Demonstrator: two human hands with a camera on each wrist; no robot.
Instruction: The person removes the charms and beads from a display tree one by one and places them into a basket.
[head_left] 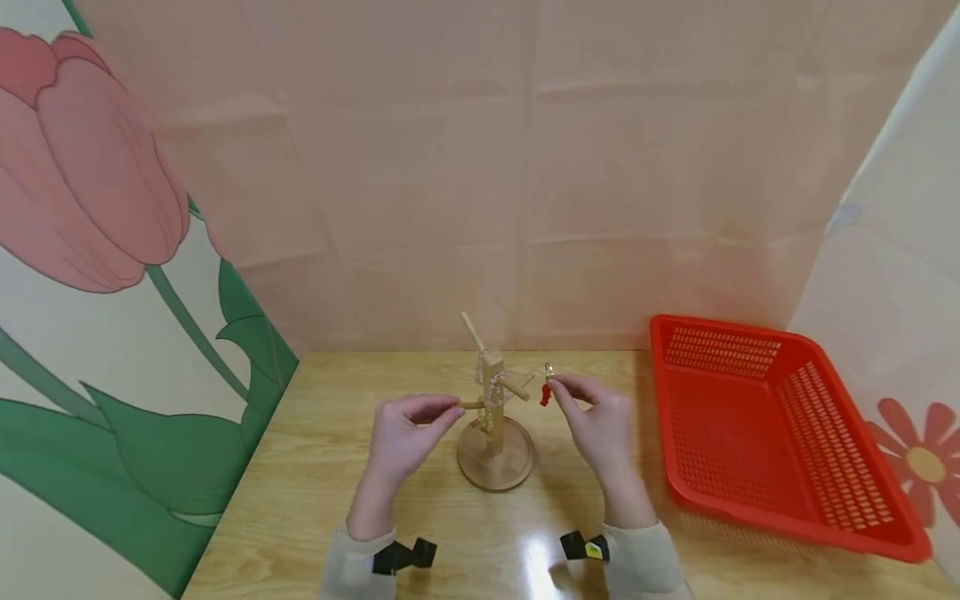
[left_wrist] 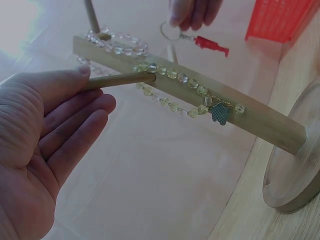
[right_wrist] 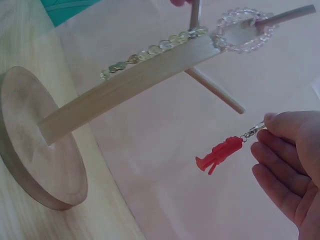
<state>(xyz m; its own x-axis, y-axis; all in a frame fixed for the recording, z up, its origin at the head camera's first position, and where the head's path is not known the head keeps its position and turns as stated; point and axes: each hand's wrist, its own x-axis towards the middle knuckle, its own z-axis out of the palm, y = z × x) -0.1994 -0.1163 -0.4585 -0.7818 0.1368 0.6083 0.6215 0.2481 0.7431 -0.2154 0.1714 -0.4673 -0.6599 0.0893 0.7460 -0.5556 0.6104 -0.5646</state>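
A wooden jewelry stand with a round base and several pegs stands on the table. My left hand pinches the end of one wooden peg between thumb and index finger. From that peg hangs a pale yellow beaded bracelet with a small teal charm. A pink beaded bracelet hangs on another peg near the top. Right of the stand, my right hand pinches a keychain by its metal ring; its red figure dangles, apart from a nearby bare peg.
A red plastic basket with perforated walls sits on the right of the wooden table. Behind the table hangs a plain pinkish cloth. Flower-printed panels flank both sides, with a large tulip on the left.
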